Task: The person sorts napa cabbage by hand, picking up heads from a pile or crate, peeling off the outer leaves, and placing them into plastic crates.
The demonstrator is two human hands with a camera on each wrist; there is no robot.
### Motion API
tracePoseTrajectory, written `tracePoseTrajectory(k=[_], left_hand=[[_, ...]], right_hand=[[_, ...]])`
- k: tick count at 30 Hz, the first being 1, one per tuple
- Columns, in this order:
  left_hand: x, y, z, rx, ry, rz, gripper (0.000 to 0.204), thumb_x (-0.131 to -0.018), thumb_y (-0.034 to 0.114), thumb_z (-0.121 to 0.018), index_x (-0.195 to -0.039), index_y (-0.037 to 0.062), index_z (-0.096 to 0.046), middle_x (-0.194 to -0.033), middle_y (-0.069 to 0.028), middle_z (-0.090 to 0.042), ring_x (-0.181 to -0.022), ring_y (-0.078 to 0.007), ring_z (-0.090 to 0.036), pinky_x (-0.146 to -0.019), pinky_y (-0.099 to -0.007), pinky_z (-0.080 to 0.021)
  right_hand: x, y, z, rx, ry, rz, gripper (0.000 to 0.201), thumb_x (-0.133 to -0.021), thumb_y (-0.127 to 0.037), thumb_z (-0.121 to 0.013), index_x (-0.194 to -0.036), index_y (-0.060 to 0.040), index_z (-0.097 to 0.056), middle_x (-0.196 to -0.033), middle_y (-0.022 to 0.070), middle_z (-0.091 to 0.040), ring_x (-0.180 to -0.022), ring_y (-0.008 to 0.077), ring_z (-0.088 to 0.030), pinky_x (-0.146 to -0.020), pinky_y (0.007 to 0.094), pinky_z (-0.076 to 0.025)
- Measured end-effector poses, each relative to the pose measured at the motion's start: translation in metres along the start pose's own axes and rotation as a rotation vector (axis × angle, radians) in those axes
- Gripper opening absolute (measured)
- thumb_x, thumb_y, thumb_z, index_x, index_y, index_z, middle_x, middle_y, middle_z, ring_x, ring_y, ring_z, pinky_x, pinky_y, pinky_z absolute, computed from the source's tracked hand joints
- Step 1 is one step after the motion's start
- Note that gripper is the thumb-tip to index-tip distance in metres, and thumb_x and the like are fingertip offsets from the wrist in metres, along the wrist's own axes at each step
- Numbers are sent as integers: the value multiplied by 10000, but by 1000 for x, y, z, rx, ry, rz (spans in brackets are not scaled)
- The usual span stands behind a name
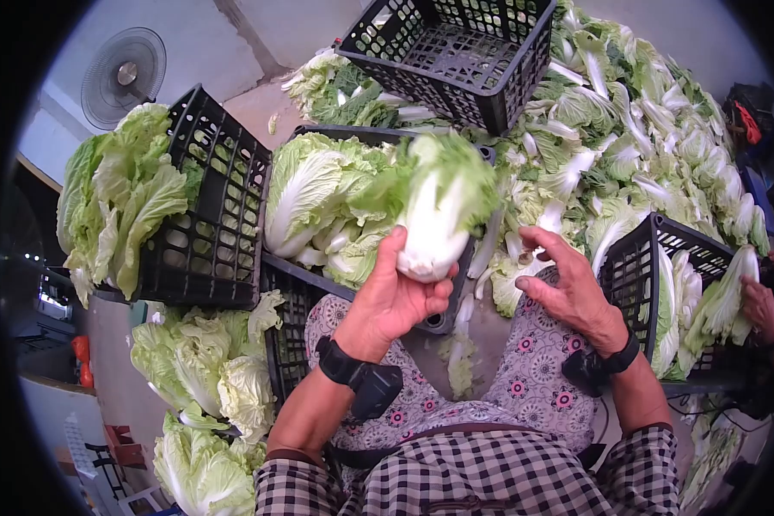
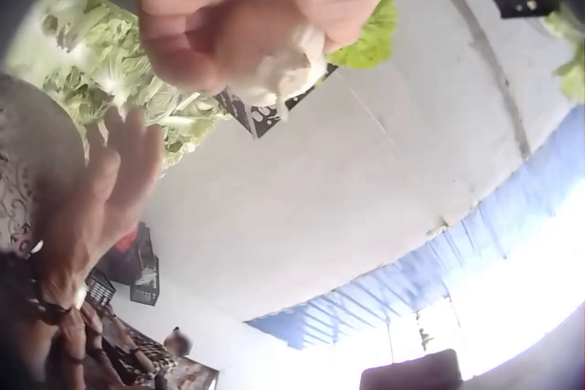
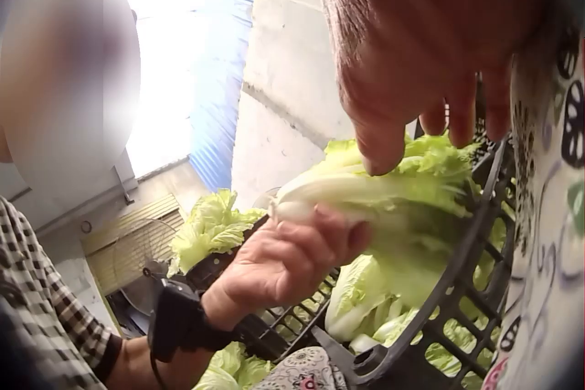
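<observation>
A cabbage head (image 1: 439, 211) with a white base and green leafy top is held at its base by the left hand (image 1: 391, 297), its leaves pointing up and away. In the left wrist view the left hand (image 2: 247, 20) curls around the white stem end (image 2: 291, 70). To the right of the cabbage, the right hand (image 1: 568, 292) holds nothing, its fingers spread and slightly bent. The right wrist view has the right hand (image 3: 430, 52) above the cabbage (image 3: 375, 193), apart from the left hand (image 3: 283, 262). Behind the held cabbage, a black crate (image 1: 281, 258) contains more cabbages (image 1: 305, 193).
An upright crate (image 1: 202, 232) with leaves over its edge stands left. Another crate (image 1: 456, 82) rests at the back. Loose leaves (image 1: 611, 129) are heaped behind and right. Another person's hand (image 1: 758, 305) touches cabbage at a right crate (image 1: 654, 258). Cabbages (image 1: 202, 464) lie lower left.
</observation>
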State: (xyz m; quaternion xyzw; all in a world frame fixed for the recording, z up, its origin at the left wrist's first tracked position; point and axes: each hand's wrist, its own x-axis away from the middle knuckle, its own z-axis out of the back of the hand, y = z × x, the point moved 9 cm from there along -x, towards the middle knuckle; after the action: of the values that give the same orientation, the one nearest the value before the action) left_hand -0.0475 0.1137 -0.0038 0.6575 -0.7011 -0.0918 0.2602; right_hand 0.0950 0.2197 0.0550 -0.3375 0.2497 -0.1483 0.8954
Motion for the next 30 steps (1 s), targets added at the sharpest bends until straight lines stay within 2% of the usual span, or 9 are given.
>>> tracePoseTrajectory(k=[2,5,8,12,15,19,23,27,30], left_hand=[[9,-1,0,-381,7,-2,680,-845,573,-498,-1247,27,-454,-1031,-176,-586,-802,-212,-602,-657,-316,-505],[27,15,-33,-1094,142,-170,730,-825,598,-506,-1264,18,-440,-1065,-186,-591,-860,-234,-612,-714,-313,-499],[33,26,-64,-1475,92,-263,834,-805,597,-543,-1314,-38,-361,-1189,-173,-544,-1092,-251,-540,-924,-342,-420],[47,32,-74,-1285,117,-390,963,-751,633,-599,-1356,-53,-298,-1170,-172,-551,-1101,-272,-535,-904,-333,-424],[67,38,-80,-1153,93,-348,1012,-697,598,-685,-1366,-47,-284,-1192,-185,-530,-1144,-285,-505,-928,-344,-406],[68,37,-98,-1648,42,-784,1013,-651,517,-762,-1376,-8,-289,-1205,-158,-525,-1169,-229,-476,-986,-347,-371],[52,11,-80,-993,60,-486,916,-662,440,-792,-1336,-1,-355,-1185,-129,-546,-1107,-203,-521,-937,-323,-422],[59,26,-72,-1026,184,-630,749,-716,398,-769,-1251,-5,-435,-1084,-92,-594,-993,-162,-567,-860,-290,-461],[59,32,-65,-962,181,-636,670,-759,389,-737,-1226,-2,-459,-1073,-62,-595,-962,-125,-559,-841,-272,-454]], right_hand=[[4,-14,8,70,54,97,812,-653,-184,-768,-1349,-97,-358,-1357,196,-385,-1266,361,-371,-1037,432,-330],[6,-85,13,353,78,365,802,-643,-181,-762,-1343,-103,-378,-1355,174,-393,-1271,328,-372,-1068,478,-251],[7,-119,-15,445,-128,418,909,-556,-160,-789,-1357,-141,-360,-1376,164,-362,-1296,323,-327,-1059,544,-216],[-7,-107,-11,157,49,433,927,-542,-126,-796,-1358,-105,-355,-1294,156,-441,-1164,321,-458,-1006,459,-329],[-7,-74,3,-292,137,44,930,-547,-124,-807,-1356,-77,-352,-1252,157,-481,-1129,279,-504,-965,383,-397],[-9,-82,2,-773,37,-14,888,-625,-205,-809,-1364,-57,-338,-1228,110,-507,-1143,203,-490,-958,326,-409],[-4,-71,-3,-750,60,-175,917,-652,-329,-804,-1367,-25,-317,-1274,122,-467,-1151,198,-480,-969,329,-396],[-1,-69,-2,-605,8,-57,972,-663,-430,-786,-1373,0,-281,-1307,159,-434,-1187,235,-459,-985,341,-383],[14,-59,-27,-624,-227,-210,852,-707,-413,-758,-1331,10,-361,-1246,153,-507,-1135,223,-507,-965,340,-402]])
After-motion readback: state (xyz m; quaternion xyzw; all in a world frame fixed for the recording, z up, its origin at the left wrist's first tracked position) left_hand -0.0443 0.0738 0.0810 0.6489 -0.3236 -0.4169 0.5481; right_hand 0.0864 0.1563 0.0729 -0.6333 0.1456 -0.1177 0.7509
